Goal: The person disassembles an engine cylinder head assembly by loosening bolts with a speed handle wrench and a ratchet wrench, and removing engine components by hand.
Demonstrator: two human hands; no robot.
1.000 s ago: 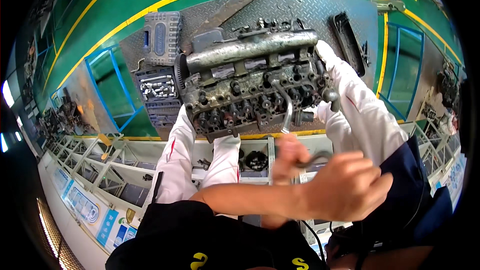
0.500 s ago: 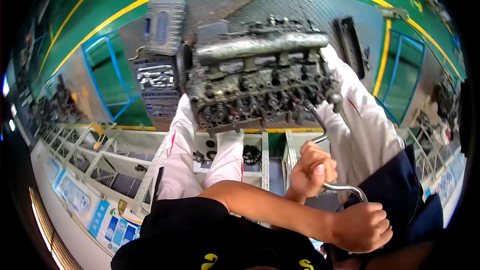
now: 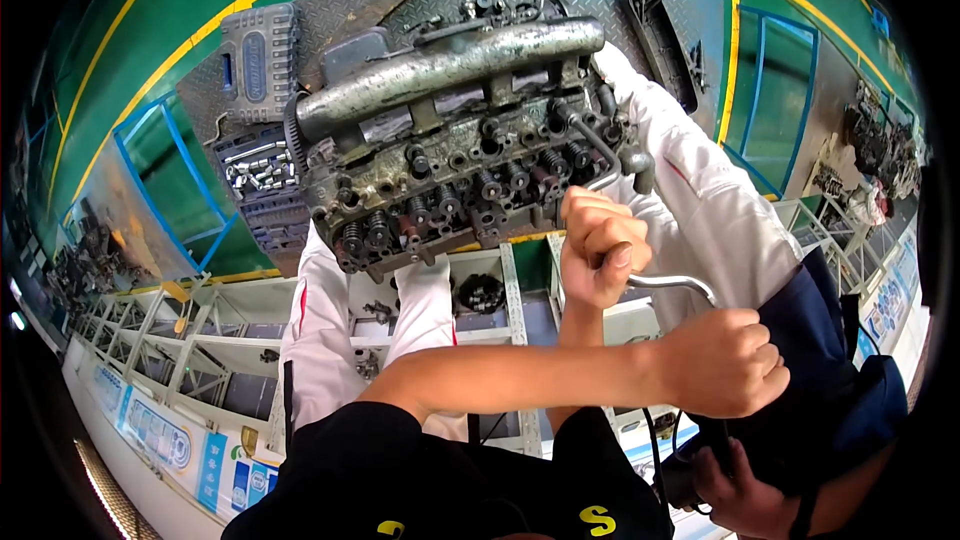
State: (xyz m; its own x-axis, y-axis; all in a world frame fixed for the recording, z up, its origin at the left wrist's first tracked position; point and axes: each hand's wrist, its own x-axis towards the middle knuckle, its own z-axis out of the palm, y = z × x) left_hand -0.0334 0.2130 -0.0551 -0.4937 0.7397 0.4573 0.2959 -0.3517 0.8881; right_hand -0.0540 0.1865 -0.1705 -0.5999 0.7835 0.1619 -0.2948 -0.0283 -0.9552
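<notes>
A bent-steel speed brace (image 3: pixel 680 282) runs from my hands to the cylinder head (image 3: pixel 385 170), its far end down near the head's right end. My left hand (image 3: pixel 725 362) is closed round the near end of the brace, and my left forearm crosses over the right one. Closer to the cylinder head, my right hand (image 3: pixel 605 248) wraps round the brace's middle section. Rows of valve springs (image 3: pixel 448 202) stand along the head's near side. A thick metal manifold pipe (image 3: pixel 450 68) lies along its far side. The brace's tip is too small to make out.
Left of the engine lie a closed grey tool case (image 3: pixel 258 65) and an open socket tray (image 3: pixel 262 168). A black trough-shaped part (image 3: pixel 657 45) rests at the far right. Someone's white-trousered leg (image 3: pixel 690 160) is close on the right; another person's hand (image 3: pixel 745 495) shows lower right.
The brace's far end has moved from the cylinder head's near edge to farther in on the head. Both hands have shifted away from me in the picture, still gripping. The view has also shifted.
</notes>
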